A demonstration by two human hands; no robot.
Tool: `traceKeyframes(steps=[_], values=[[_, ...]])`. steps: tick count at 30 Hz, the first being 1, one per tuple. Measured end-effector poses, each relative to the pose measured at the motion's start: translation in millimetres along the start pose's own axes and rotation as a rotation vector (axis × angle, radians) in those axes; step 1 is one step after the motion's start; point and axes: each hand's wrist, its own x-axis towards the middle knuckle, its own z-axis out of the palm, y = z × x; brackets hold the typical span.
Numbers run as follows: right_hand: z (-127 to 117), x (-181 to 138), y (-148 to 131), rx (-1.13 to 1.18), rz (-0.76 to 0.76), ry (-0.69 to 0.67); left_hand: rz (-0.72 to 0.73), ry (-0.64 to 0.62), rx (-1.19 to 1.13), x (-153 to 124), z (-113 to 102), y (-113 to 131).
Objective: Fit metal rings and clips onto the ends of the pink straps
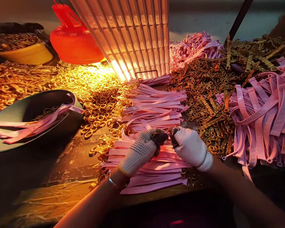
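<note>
My left hand, in a white dotted glove with dark fingertips, is closed over the middle of a row of pink straps. My right hand, in a smooth white glove also dark at the fingertips, is closed just beside it. The fingertips of both hands come close together, and a small pale pink piece shows between them. What they pinch is mostly hidden by the fingers. Under and in front of the hands, more pink straps lie crosswise, with gold ring-shaped hooks along their left side.
A tilted bin with straps lies left. A lit red lamp hangs near a ribbed translucent panel. Gold metal pieces heap at right, beside hanging pink straps. A yellow tub is at far left.
</note>
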Motion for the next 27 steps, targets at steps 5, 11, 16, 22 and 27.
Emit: traceKeyframes(steps=[5, 11, 16, 22, 27], values=[[4, -3, -3, -0.093, 0.014, 0.030, 0.084, -0.033, 0.138, 0, 4, -2], [-3, -6, -3, -0.104, 0.030, -0.010, -0.017, -0.141, 0.117, 9, 1, -8], [-15, -9, 2, -0.079, -0.003, -0.142, -0.068, -0.147, 0.018, 4, 2, -8], [-6, -4, 7, -0.148, -0.190, -0.203, -0.015, -0.204, -0.066, 10, 12, -24], [-8, -2, 17, -0.145, -0.196, -0.235, -0.030, -0.239, 0.269, 22, -14, -10]])
